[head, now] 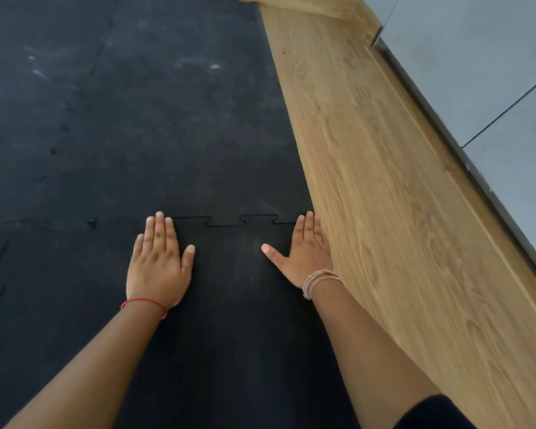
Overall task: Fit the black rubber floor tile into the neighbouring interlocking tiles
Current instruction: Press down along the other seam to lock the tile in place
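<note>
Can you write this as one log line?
left hand flat on black tile | right hand flat | toothed seam showing

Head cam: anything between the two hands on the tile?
Nothing loose. In the head view, only bare black tile lies between left hand and right hand, with the jigsaw seam running between their fingertips.

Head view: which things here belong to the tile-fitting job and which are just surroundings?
Job:
- black rubber floor tile under both palms
- neighbouring black interlocking tile ahead
- jigsaw-shaped seam between them
- left hand, flat on the tile
- right hand, flat at the tile's right edge

Surroundings:
- light brown wood-grain floor strip
- grey wall panels
- red string bracelet
</note>
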Available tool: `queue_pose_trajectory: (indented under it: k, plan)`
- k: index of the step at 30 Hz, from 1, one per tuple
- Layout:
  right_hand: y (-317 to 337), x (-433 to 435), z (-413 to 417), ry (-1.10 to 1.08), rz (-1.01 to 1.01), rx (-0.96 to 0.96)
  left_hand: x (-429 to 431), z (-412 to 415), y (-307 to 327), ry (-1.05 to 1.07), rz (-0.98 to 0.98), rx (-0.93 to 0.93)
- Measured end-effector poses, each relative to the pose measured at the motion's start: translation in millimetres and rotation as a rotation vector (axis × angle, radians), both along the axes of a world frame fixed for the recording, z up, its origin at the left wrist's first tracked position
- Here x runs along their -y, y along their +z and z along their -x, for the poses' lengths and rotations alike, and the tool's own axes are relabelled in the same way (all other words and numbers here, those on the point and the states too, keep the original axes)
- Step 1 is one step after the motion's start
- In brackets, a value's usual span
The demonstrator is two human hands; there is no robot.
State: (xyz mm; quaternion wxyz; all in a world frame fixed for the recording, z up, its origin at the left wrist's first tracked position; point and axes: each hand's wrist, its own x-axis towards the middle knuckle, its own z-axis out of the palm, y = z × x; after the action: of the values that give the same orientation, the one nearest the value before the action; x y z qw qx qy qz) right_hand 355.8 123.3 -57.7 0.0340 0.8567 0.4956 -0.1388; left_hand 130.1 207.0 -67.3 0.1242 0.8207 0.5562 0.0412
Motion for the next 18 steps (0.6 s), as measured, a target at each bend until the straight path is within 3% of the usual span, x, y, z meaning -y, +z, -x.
queue_pose_trajectory:
  k: [6, 10, 14, 18]
  plan:
    - [17, -9, -5, 0.035, 0.167, -0.012, -6, 2, 6, -0.042, 0.068, -0.057]
    - [20, 2, 16, 0.015, 0.109, -0.010, -10, 19, 15, -0.114, 0.159, -0.001]
    - [16, -6, 94, 0.353, 0.080, -0.052, 5, 84, 9, 0.089, 0.028, 0.031]
    - [20, -54, 170, 0.570, 0.082, -0.082, -21, 143, 12, 0.174, 0.043, -0.016]
